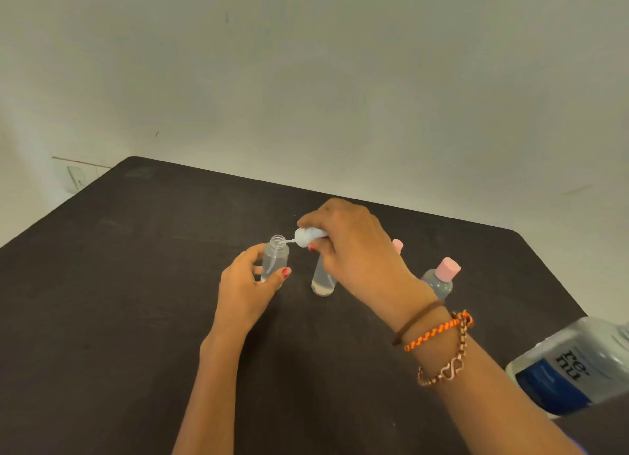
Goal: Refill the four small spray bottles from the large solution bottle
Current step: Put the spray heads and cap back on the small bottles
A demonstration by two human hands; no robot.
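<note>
Our left hand [246, 286] grips an uncapped spray bottle [275, 260] while our right hand [354, 250] pinches its pump top [308, 236] over the neck, so we judge refilling barely begun, with the large solution bottle [575, 369] untouched beyond our right wrist.

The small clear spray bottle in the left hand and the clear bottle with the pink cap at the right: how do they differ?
The small clear spray bottle has an open neck with no cap; the clear bottle with the pink cap is closed. The left hand holds the spray bottle, while nothing touches the pink-capped bottle. The right hand holds a white spray pump head at the spray bottle's mouth. Both are clear plastic and stand on the dark table.
</note>
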